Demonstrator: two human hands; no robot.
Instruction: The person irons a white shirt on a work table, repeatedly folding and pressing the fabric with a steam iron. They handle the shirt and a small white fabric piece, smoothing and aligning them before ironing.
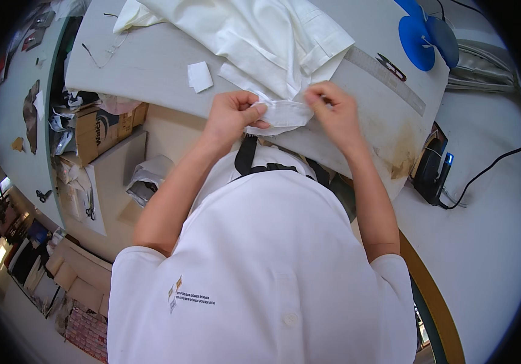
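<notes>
White trousers or a similar white garment lies across the grey table, its near end at the table's front edge. My left hand pinches the left end of a white fabric band between thumb and fingers. At the band's right end is my right hand, its fingers curled and slightly blurred; whether it grips the cloth cannot be told. A small folded piece of white cloth rests on the table to the left of the garment.
Right of the garment lie a clear ruler and thread snips. A black iron with a cord stands at the far right, below a blue object. A cardboard box and scissors are on the left.
</notes>
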